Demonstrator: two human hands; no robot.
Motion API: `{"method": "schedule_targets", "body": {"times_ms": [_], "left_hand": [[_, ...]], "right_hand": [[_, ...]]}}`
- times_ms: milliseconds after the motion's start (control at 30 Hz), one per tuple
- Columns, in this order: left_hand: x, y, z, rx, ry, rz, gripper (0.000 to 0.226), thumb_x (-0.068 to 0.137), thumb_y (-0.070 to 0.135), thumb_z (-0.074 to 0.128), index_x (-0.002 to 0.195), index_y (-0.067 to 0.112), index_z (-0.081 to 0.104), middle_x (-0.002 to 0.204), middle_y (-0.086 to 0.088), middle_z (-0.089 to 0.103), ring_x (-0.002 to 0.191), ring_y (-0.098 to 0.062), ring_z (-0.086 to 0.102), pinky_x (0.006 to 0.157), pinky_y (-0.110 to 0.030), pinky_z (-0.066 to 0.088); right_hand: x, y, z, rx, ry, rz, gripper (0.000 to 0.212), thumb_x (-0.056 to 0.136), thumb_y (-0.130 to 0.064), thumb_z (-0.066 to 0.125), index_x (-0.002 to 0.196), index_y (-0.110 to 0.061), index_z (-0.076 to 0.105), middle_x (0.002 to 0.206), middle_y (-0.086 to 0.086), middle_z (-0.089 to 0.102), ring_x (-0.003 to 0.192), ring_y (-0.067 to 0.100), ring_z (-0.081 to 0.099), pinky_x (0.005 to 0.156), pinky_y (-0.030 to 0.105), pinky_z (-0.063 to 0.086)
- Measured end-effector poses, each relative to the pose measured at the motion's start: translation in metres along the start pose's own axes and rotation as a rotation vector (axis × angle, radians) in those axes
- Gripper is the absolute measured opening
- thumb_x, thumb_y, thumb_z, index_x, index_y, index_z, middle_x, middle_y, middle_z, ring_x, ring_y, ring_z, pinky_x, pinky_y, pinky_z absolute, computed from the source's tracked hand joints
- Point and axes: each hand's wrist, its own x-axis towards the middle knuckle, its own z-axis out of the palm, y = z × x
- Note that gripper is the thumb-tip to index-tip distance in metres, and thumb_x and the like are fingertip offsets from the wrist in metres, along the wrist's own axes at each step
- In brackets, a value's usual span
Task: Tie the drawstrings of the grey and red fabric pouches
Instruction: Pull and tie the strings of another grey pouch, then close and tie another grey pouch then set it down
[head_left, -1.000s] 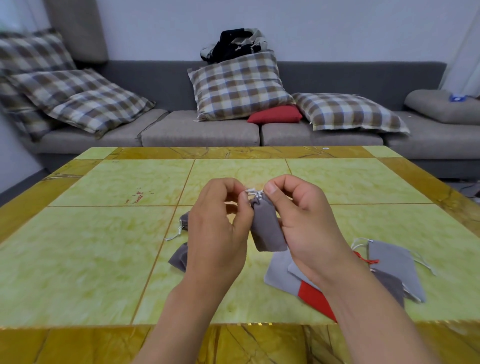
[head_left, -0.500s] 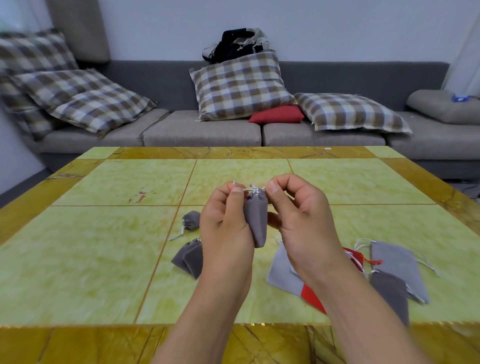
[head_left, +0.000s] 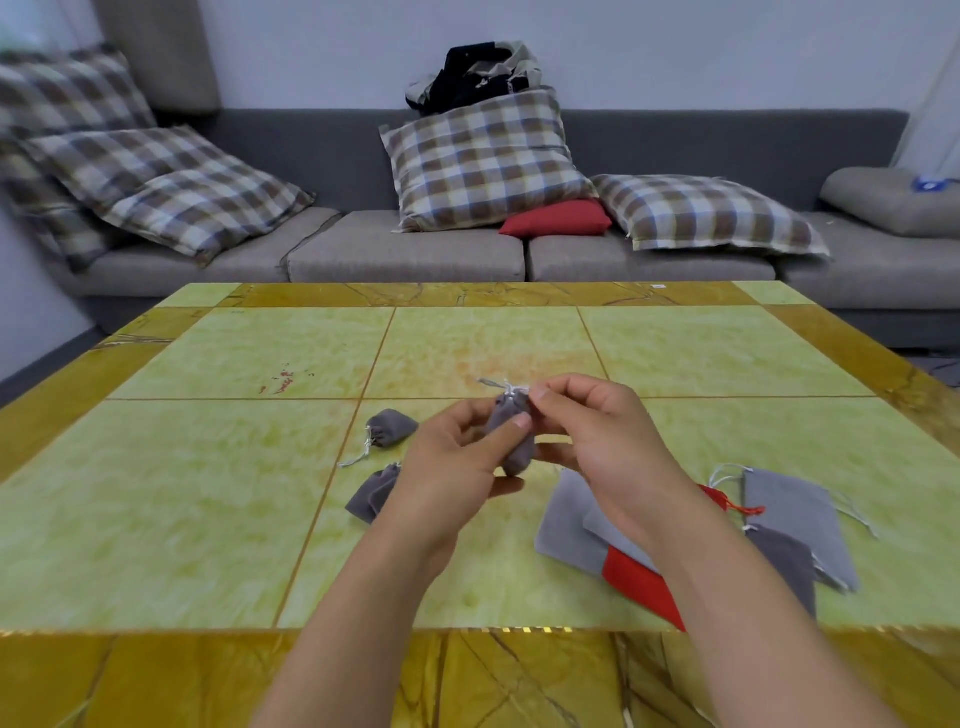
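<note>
Both bare forearms reach forward from the near edge of the yellow-green tiled table (head_left: 208, 493) and meet above its middle, where they hold up a small dark grey fabric pouch (head_left: 511, 434) with its gathered neck uppermost. The left hand (head_left: 447, 467) is turned palm inward, its fingers (head_left: 511, 428) curled and closed around the body of the pouch, thumb pressed across the front of the cloth. The right hand (head_left: 602, 441) sits just beside it, wrist slightly higher, with thumb and forefinger pinched shut on the pale grey drawstring (head_left: 506, 387) at the pouch's neck; a short loose end of the cord sticks out to the left of those fingertips. The pouch hangs clear of the table surface, between the two sets of fingers. Left of the left hand's fingers, a cinched dark grey pouch with a trailing cord (head_left: 389, 428) lies on the table, and nearer the wrist rests another dark grey closed pouch (head_left: 371, 493), partly hidden. Below and to the right of the right hand's fingers lies a heap of flat, untied pouches: a light grey flat pouch (head_left: 566, 525) under the forearm, a red fabric pouch (head_left: 641, 584) beneath it, and a further flat grey pouch with loose white strings (head_left: 795, 514) beyond the arm.
</note>
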Motion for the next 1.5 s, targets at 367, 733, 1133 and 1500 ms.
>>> {"method": "schedule_targets", "body": {"times_ms": [367, 733, 1133, 1500], "left_hand": [[0.026, -0.024, -0.066, 1.33, 0.489, -0.076, 0.053, 0.074, 0.045, 0.071, 0.111, 0.009, 0.058, 0.104, -0.009, 0.057, 0.107, -0.034, 0.054, 0.073, -0.038, 0.045], [-0.008, -0.047, 0.034, 1.179, -0.409, 0.363, 0.078, 0.076, 0.064, 0.068, 0.143, 0.034, 0.04, 0.156, 0.001, 0.024, 0.143, -0.022, 0.022, 0.114, -0.039, 0.027], [-0.011, -0.081, 0.063, 1.128, -0.39, 0.345, 0.083, 0.085, 0.059, 0.062, 0.152, 0.029, 0.024, 0.163, 0.001, 0.009, 0.149, -0.02, 0.005, 0.121, -0.037, 0.015], [-0.009, 0.004, 0.039, -0.377, -0.39, -0.208, 0.058, 0.093, 0.057, 0.044, 0.12, 0.01, 0.065, 0.108, -0.015, 0.071, 0.087, -0.028, 0.072, 0.072, -0.033, 0.061]], "right_hand": [[0.015, 0.015, -0.077, -1.307, 0.04, 0.345, 0.058, 0.067, -0.03, 0.088, 0.115, -0.011, 0.062, 0.116, 0.009, 0.064, 0.102, 0.028, 0.063, 0.087, 0.037, 0.054], [0.015, 0.002, -0.108, -1.094, 0.158, 0.134, 0.041, 0.064, -0.006, 0.089, 0.096, -0.021, 0.069, 0.105, 0.006, 0.068, 0.094, 0.023, 0.064, 0.074, 0.028, 0.049], [0.0, 0.015, -0.147, -1.53, -0.009, 0.541, 0.045, 0.071, -0.02, 0.086, 0.112, -0.014, 0.069, 0.116, 0.008, 0.069, 0.107, 0.026, 0.066, 0.087, 0.029, 0.054], [-0.013, -0.028, -0.051, 0.079, -0.197, -0.204, 0.021, 0.08, 0.007, 0.07, 0.092, -0.01, 0.072, 0.082, 0.006, 0.068, 0.076, 0.018, 0.065, 0.073, 0.027, 0.054]]}}
